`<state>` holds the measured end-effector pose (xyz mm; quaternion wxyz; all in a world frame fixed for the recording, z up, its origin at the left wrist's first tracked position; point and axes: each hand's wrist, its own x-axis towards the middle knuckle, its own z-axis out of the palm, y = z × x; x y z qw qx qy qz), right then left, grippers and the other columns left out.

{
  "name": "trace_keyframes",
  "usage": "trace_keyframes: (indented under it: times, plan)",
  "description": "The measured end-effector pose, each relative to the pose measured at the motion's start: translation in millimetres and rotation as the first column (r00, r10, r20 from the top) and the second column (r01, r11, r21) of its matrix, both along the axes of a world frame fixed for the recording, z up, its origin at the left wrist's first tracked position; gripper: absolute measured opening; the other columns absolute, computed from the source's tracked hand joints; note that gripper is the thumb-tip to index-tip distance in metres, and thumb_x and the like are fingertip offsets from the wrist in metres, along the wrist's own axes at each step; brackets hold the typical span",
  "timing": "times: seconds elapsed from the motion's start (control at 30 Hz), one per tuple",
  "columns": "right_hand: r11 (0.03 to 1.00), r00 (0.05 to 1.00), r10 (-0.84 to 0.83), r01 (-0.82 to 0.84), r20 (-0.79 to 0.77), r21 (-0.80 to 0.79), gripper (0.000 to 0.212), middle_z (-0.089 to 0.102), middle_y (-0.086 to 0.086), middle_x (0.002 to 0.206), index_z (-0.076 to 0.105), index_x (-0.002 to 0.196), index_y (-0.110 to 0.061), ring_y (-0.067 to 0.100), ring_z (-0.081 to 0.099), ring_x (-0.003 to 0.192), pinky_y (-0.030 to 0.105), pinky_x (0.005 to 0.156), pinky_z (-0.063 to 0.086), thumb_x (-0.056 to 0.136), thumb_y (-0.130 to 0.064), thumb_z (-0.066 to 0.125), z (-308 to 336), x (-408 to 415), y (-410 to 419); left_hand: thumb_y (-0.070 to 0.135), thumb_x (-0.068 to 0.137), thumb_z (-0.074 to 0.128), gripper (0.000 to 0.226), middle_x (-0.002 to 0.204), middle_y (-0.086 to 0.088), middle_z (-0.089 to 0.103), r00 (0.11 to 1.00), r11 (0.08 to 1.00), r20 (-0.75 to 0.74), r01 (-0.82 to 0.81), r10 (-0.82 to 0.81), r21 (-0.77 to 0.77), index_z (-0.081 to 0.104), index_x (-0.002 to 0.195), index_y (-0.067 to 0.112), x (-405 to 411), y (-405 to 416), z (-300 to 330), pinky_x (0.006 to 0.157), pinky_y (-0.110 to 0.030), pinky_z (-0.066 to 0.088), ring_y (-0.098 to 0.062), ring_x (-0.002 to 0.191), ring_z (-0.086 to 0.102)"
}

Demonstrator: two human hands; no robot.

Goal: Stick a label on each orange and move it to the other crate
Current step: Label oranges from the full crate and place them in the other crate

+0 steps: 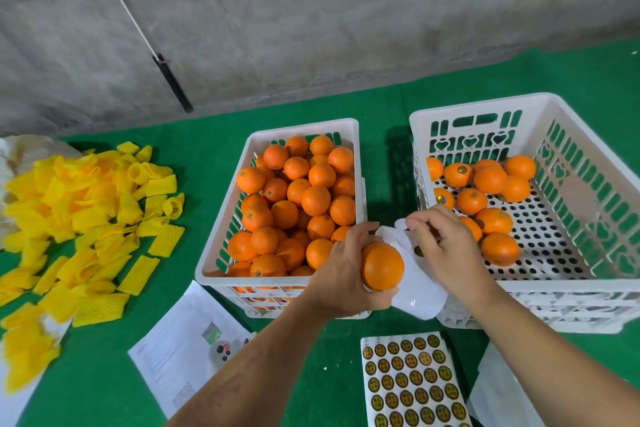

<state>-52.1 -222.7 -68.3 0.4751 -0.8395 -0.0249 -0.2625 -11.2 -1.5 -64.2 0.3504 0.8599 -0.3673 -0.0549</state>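
The left hand grips one orange from its left side, holding it up over the gap between the two crates, while the right hand has its fingers curled on a white backing sheet that hangs just right of the fruit; a dark label seems to sit on that sheet under the fingers, though it is too hidden to be sure. To do this step well, I judge the label should be peeled cleanly, pressed flat on the bare, smooth face of the orange that is turned towards the right hand, and rubbed down at the edges so it does not lift. The orange then belongs in the right crate, where a dozen or so oranges already lie at the left and far part, several showing labels. The full crate on the left is heaped high, so its top fruit could roll if knocked. Near the person lies a sticker sheet on the green bench, with a printed paper to its left. A heap of yellow foam nets lies well apart at far left, out of the way.
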Motion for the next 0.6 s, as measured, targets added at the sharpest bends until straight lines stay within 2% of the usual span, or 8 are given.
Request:
trace_keyframes:
  times: [0.03,0.1,0.17,0.23,0.33,0.47,0.6]
  plan:
    - [1.0,1.0,-0.015,0.015,0.019,-0.006,0.019,0.062,-0.017,0.096,0.072,0.102,-0.023,0.013,0.059,0.095,0.035,0.081,0.049,0.103,-0.034,0.056,0,-3,0,0.046,0.073,0.09,0.107,0.143,0.007,0.056,1.0,1.0,-0.028,-0.013,0.012,-0.017,0.013,0.148,0.051,0,-1,2,0.099,-0.048,0.052,-0.022,0.127,0.058]
    - [0.993,0.997,-0.031,0.04,0.077,-0.115,0.021,0.062,-0.013,0.092,0.073,0.101,-0.024,0.018,0.055,0.092,0.036,0.081,0.046,0.102,-0.037,0.057,-2,-8,3,0.047,0.074,0.092,0.109,0.138,0.01,0.06,0.997,0.998,-0.072,-0.04,0.037,-0.044,0.009,0.145,0.058,1,-3,4,0.091,-0.045,0.057,-0.018,0.119,0.063]
    - [0.965,0.989,-0.009,0.047,0.146,-0.259,0.018,0.061,-0.011,0.092,0.075,0.105,-0.023,0.016,0.051,0.093,0.034,0.082,0.043,0.101,-0.034,0.061,-7,-11,5,0.051,0.075,0.092,0.108,0.136,0.012,0.061,0.993,0.997,-0.109,-0.057,0.052,-0.045,0.011,0.146,0.055,1,-4,5,0.088,-0.043,0.059,-0.014,0.114,0.065]
    - [0.944,0.981,0.033,0.032,0.19,-0.329,0.014,0.061,-0.012,0.095,0.073,0.111,-0.025,0.015,0.049,0.095,0.032,0.083,0.041,0.101,-0.03,0.065,-11,-12,4,0.055,0.074,0.092,0.109,0.138,0.013,0.06,0.989,0.997,-0.132,-0.067,0.062,-0.033,0.012,0.149,0.049,1,-6,6,0.089,-0.042,0.059,-0.013,0.115,0.064]
    - [0.941,0.973,0.068,0.012,0.223,-0.337,0.017,0.062,-0.012,0.099,0.072,0.116,-0.026,0.017,0.051,0.096,0.03,0.084,0.042,0.101,-0.029,0.066,-15,-12,2,0.058,0.074,0.091,0.11,0.137,0.013,0.06,0.984,0.996,-0.167,-0.074,0.067,-0.04,0.012,0.15,0.049,1,-7,8,0.091,-0.043,0.06,-0.013,0.115,0.065]
    - [0.953,0.963,0.05,0.033,0.265,-0.3,0.016,0.064,-0.007,0.099,0.074,0.113,-0.019,0.017,0.052,0.094,0.033,0.082,0.046,0.102,-0.025,0.064,-17,-12,1,0.059,0.073,0.091,0.108,0.139,0.011,0.06,0.97,0.993,-0.226,-0.101,0.085,-0.059,0.014,0.149,0.051,3,-8,10,0.093,-0.047,0.06,-0.015,0.117,0.066]
    - [0.932,0.947,0.157,-0.048,0.28,-0.359,0.019,0.067,-0.001,0.103,0.071,0.12,-0.018,0.021,0.056,0.095,0.028,0.088,0.046,0.105,-0.026,0.062,-16,-14,3,0.058,0.073,0.091,0.105,0.141,0.01,0.061,0.969,0.994,-0.237,-0.08,0.061,-0.069,0.014,0.144,0.058,5,-6,12,0.094,-0.04,0.06,-0.013,0.117,0.067]
